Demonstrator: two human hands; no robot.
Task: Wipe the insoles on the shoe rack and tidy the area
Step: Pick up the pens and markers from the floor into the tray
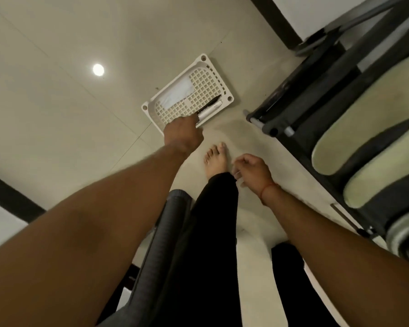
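A white perforated plastic tray (213, 74) lies on the floor ahead of me. In it lie a pale folded cloth (178, 92), a black pen (209, 103) and a white tube (208, 112). My left hand (182, 132) reaches to the tray's near edge with its fingers curled at the ends of the pen and tube; which one it grips is hidden. My right hand (252, 169) hangs loosely curled above the floor and holds nothing. Pale green insoles (364, 138) lie on the dark shoe rack (300, 109) at the right.
My bare foot (216, 159) and black trouser legs stand between the tray and the rack. A grey woven chair edge (158, 232) is under my left arm. Glossy beige floor tiles stretch to the left, with a lamp reflection (98, 69). A dark skirting runs along the wall.
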